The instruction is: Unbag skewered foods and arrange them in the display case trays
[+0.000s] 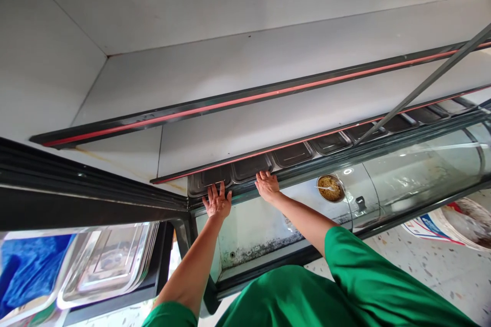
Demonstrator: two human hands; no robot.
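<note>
A row of dark rectangular metal trays sits below the lower shelf strip. My left hand (218, 202) lies with its fingers spread over the front edge of the leftmost tray (203, 180), holding nothing. My right hand (267, 185) is at the front rim of the second tray (251, 166), fingers slightly bent and somewhat apart, with no object grasped. Both hands lie over the dark frame rail (299, 171) that runs in front of the trays. Beyond my right hand is a third tray (293, 154).
Under the glass counter stands a metal bowl (330, 188) of crumbly brown food with a white spoon. A bucket (448, 225) is on the speckled floor at right. Stacked clear trays (105, 260) and a blue cloth (34, 268) lie at lower left. A diagonal bar (425, 84) crosses the right side.
</note>
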